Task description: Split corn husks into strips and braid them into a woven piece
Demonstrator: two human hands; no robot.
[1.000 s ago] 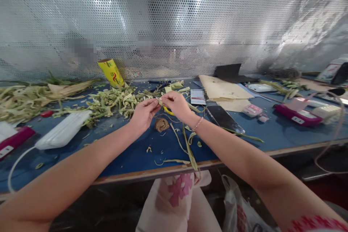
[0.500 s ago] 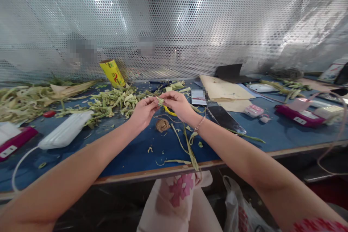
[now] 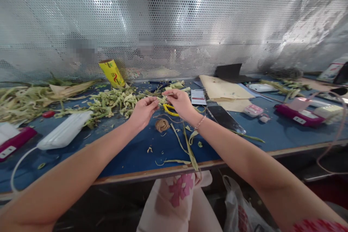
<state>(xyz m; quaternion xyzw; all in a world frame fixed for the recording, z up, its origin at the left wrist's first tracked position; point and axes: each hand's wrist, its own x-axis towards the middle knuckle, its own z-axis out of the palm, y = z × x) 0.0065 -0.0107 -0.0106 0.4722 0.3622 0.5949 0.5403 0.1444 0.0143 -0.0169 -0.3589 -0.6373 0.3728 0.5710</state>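
My left hand (image 3: pixel 145 111) is closed in a pinch on a small pale green leaf strip (image 3: pixel 161 100) above the blue table. Close beside it, my right hand (image 3: pixel 179 104) is pinched too, its fingertips at the strip's other side; what they hold is too small to make out. Yellow-handled scissors (image 3: pixel 170 110) lie under my right hand, their blades hidden. Nearer me sits a ball of brown twine (image 3: pixel 162 125). Long green strips (image 3: pixel 190 146) lie to its right, reaching the table edge. A pile of curled green pieces (image 3: pixel 116 101) is left of my hands.
A yellow tube (image 3: pixel 112 73) leans near the perforated metal screen (image 3: pixel 168 18). A white power strip (image 3: pixel 65 129) lies left, a dark phone (image 3: pixel 226 119) right, with brown paper (image 3: pixel 225 88) behind it. A magenta power strip (image 3: pixel 299 115) and cables are further right.
My right hand has shifted slightly away from my left, with its fingers moved up, showing more of the yellow scissor handles. My left hand has stayed nearly in place.
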